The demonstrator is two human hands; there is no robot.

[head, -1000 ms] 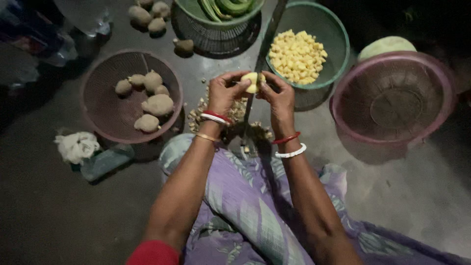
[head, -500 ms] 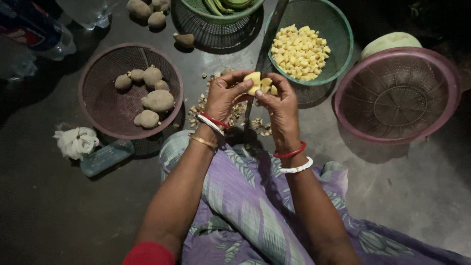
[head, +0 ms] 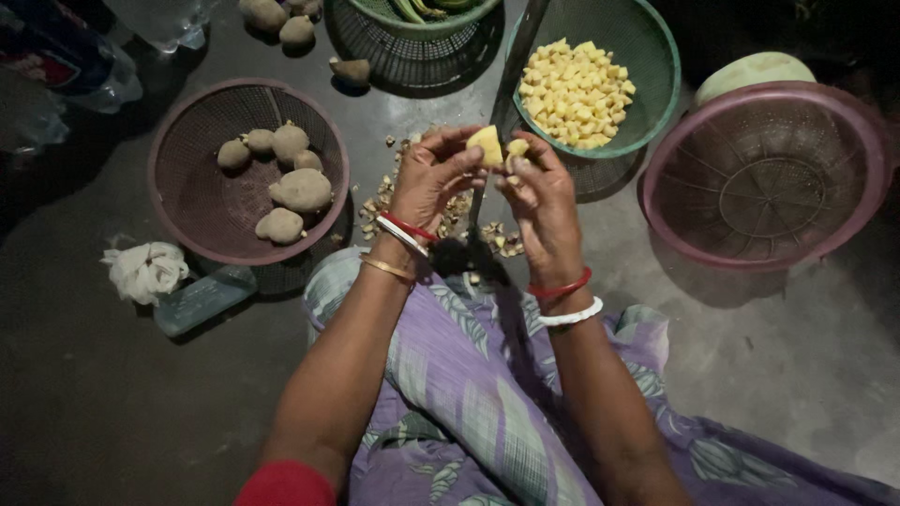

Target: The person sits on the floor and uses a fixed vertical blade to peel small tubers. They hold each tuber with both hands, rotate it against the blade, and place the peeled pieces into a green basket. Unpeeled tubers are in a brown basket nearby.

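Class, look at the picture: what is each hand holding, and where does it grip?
The left hand pinches a peeled potato piece by its lower edge; the right hand grips smaller pieces with its fingers.

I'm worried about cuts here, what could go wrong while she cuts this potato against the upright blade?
Both hands' fingers, left hand and right hand, press the peeled yellow potato piece right at the upright dark blade; a slip might nick a fingertip. Cut pieces could also drop among the peelings on the dim floor.

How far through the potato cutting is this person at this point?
Done: a heap of potato cubes fills the green basket. In hand: left hand and right hand hold peeled potato pieces at the upright blade. Left: unpeeled potatoes in the brown basket.
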